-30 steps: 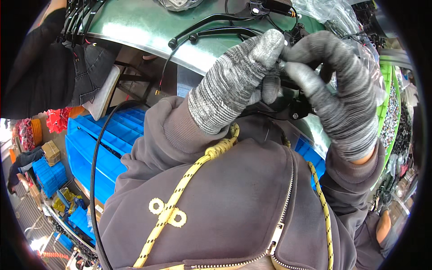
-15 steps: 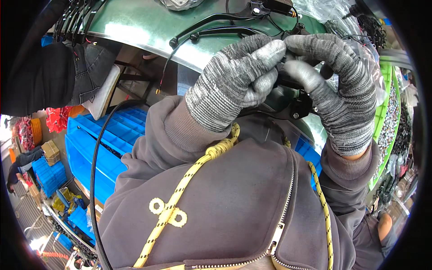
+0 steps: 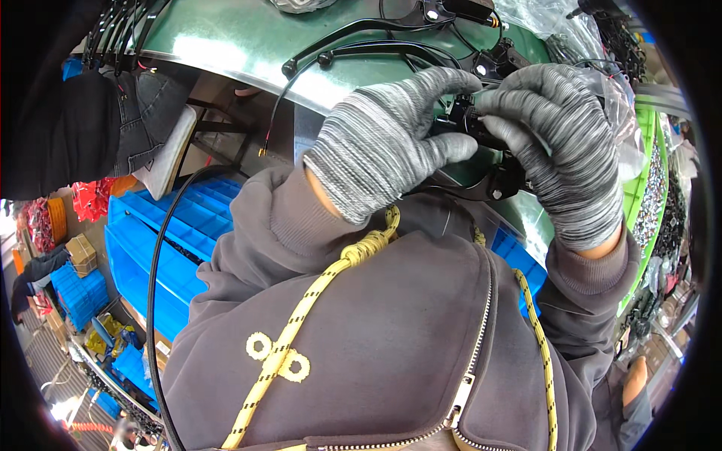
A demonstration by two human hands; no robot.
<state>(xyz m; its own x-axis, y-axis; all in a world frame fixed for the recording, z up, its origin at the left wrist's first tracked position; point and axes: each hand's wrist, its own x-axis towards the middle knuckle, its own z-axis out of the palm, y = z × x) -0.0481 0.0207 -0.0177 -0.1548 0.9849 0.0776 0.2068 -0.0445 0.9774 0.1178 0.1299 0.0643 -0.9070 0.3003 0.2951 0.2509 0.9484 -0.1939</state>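
My left hand (image 3: 387, 139), in a grey knitted glove, is open, its thumb and forefinger apart on either side of a small black part (image 3: 459, 113). My right hand (image 3: 564, 146), gloved alike, has its fingers and thumb closed on that part from the right. Where the right fingertips meet it is partly hidden. Just below the hands lies a black brake lever (image 3: 500, 183) with a bolt in its clamp end. Further black brake levers (image 3: 361, 51) with thin cables rest beyond my left hand.
A green-topped table (image 3: 218, 49) carries the levers. Clear plastic bags (image 3: 526, 19) lie at the far right, beside a green-rimmed tray (image 3: 643, 173) of small parts. At left are blue crates (image 3: 143, 255), a stool (image 3: 169, 158) and another person's dark-clothed legs (image 3: 75, 135). A black cable (image 3: 154, 301) hangs nearby.
My left fingers have spread from a pinch, baring the small black part between the hands. My right fingers have drawn closer together around it.
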